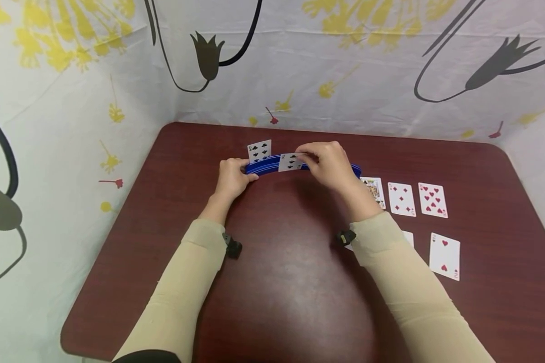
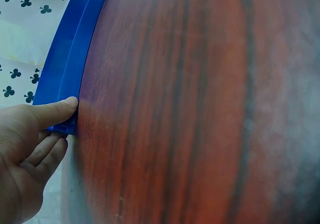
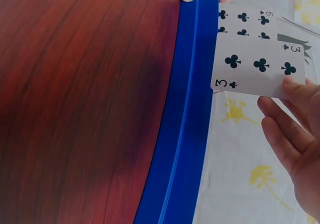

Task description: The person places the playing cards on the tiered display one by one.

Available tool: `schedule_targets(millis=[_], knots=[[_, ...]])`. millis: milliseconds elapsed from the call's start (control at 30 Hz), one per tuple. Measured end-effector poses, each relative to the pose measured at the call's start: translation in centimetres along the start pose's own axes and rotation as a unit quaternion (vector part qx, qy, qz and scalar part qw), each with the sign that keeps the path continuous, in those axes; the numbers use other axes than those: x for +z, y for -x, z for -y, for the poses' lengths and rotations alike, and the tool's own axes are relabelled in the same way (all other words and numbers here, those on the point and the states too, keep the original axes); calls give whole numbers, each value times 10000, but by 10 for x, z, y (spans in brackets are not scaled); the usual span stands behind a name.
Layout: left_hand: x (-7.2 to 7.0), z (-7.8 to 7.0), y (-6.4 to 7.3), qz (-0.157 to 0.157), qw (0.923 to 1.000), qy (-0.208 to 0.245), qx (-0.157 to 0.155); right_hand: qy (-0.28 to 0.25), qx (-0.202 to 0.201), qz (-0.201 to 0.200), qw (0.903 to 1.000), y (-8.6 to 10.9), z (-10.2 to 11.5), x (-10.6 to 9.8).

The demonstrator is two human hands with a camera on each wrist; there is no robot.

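A curved blue card holder [image 1: 265, 165] lies on the table, and my left hand [image 1: 232, 176] grips its left end, thumb on the near side. The six of clubs [image 1: 260, 150] stands upright in the holder close to that hand. My right hand [image 3: 295, 129] pinches the three of clubs [image 3: 255, 66] by one end between thumb and fingers. In the right wrist view this card overlaps the six of clubs and the holder's edge. Whether its lower edge touches the slot, I cannot tell. The holder's right part is partly behind my right hand in the head view.
Face-up cards lie on the right of the dark red table [image 1: 281, 282]: a face card [image 1: 375, 190], the five of diamonds [image 1: 401, 199], a hearts card [image 1: 433, 200] and the two of hearts [image 1: 444, 256]. My right sleeve [image 1: 404, 272] partly covers others. Patterned fabric [image 1: 368, 111] hangs behind.
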State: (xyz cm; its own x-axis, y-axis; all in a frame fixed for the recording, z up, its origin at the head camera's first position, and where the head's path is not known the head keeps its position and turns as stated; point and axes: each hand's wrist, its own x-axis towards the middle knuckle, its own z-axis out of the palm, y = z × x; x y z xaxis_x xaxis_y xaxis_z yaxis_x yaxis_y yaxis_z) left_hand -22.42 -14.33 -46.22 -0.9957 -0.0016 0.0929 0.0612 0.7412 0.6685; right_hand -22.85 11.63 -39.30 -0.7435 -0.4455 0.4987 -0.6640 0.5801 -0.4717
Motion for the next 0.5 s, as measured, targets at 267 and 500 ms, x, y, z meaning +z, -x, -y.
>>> schedule_targets(millis=[267, 500], knots=[[-1, -1, -1, 44, 10000, -15, 4, -39, -25, 19, 10000, -3, 5, 5], [-1, -1, -1, 62, 9998, -179, -2, 4, -23, 39, 10000, -5, 9, 10]])
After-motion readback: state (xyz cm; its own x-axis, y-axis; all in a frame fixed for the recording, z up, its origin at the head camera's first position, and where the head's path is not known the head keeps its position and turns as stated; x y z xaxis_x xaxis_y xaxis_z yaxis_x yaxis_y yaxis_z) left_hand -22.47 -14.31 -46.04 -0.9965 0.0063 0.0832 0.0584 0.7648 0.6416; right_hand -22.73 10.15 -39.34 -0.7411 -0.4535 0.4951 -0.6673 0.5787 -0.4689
